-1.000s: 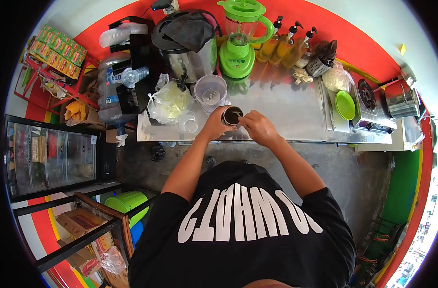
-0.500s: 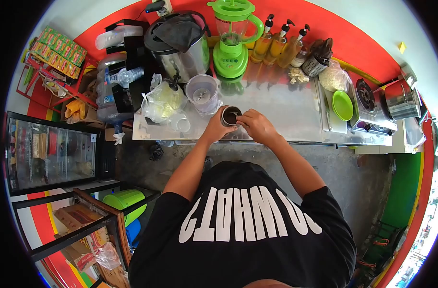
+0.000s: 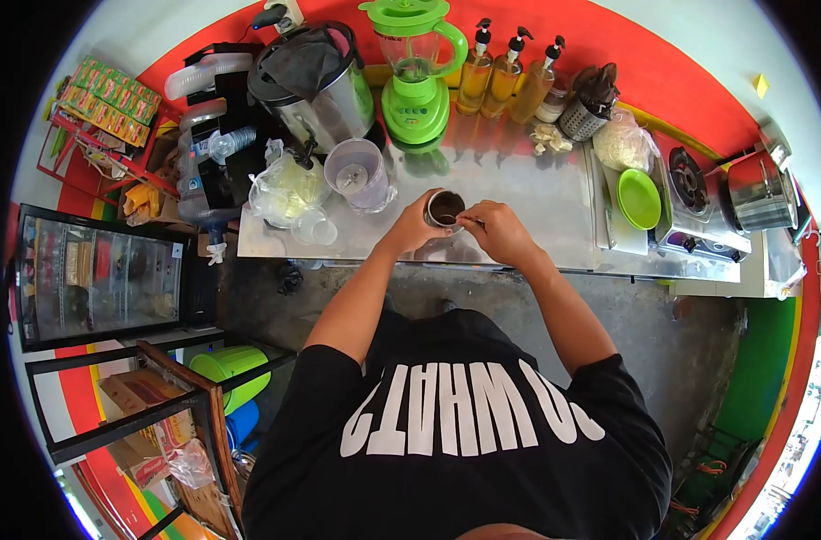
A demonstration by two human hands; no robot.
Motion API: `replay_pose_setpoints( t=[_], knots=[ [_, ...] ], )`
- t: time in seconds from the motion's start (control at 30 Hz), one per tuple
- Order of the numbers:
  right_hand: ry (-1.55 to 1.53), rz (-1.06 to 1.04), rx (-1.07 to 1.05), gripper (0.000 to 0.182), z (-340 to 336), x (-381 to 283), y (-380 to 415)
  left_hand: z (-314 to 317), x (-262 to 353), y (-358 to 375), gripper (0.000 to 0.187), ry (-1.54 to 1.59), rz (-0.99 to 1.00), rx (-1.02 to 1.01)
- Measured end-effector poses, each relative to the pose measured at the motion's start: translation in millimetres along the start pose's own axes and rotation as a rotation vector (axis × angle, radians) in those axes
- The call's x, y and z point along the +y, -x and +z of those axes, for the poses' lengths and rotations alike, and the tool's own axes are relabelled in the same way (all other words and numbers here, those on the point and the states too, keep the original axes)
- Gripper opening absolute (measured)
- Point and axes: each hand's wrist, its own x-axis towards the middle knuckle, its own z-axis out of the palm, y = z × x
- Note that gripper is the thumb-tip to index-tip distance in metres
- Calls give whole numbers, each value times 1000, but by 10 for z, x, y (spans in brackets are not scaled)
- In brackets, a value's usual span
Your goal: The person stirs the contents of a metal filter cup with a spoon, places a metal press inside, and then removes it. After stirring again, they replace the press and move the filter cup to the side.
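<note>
A small metal cup [image 3: 444, 208] with dark liquid stands on the steel counter [image 3: 536, 202]. My left hand [image 3: 413, 230] wraps around the cup's left side. My right hand [image 3: 497, 230] pinches a thin spoon [image 3: 462, 219] whose tip dips into the cup from the right. Both forearms reach forward from my black shirt with white letters.
A clear plastic jug [image 3: 357, 173] and a plastic bag [image 3: 284, 189] sit left of the cup. Behind stand a steel urn [image 3: 311, 85], a green blender [image 3: 417, 67] and syrup pump bottles [image 3: 505, 76]. A green plate [image 3: 640, 199] and gas stove [image 3: 694, 193] lie right.
The view has shifted, so the counter items sit lower and further left. My hands stay on the cup; the right hand has moved slightly while holding the spoon in the liquid.
</note>
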Motion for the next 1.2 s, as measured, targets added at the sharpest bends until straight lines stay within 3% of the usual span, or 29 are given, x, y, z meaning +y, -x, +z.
replay_pose_setpoints(
  t=[0.23, 0.43, 0.6, 0.83, 1.03, 1.2],
  knots=[
    [-31, 46, -24, 17, -74, 88, -182, -85, 107, -94, 87, 52, -39, -88],
    [70, -19, -25, 19, -114, 165, -285, -151, 131, -107, 87, -54, -31, -48],
    [84, -84, -149, 18, -169, 169, -292, -225, 77, -108, 91, -33, -80, -105],
    [64, -19, -68, 21, -116, 279, -276, -105, 48, -34, 93, 32, -64, -109],
    [44, -105, -111, 18, -35, 262, -147, -29, 11, 22, 91, 81, -49, -44],
    [-11, -120, -20, 15, -96, 116, -127, -37, 12, 6, 91, 32, -33, -41]
  ],
)
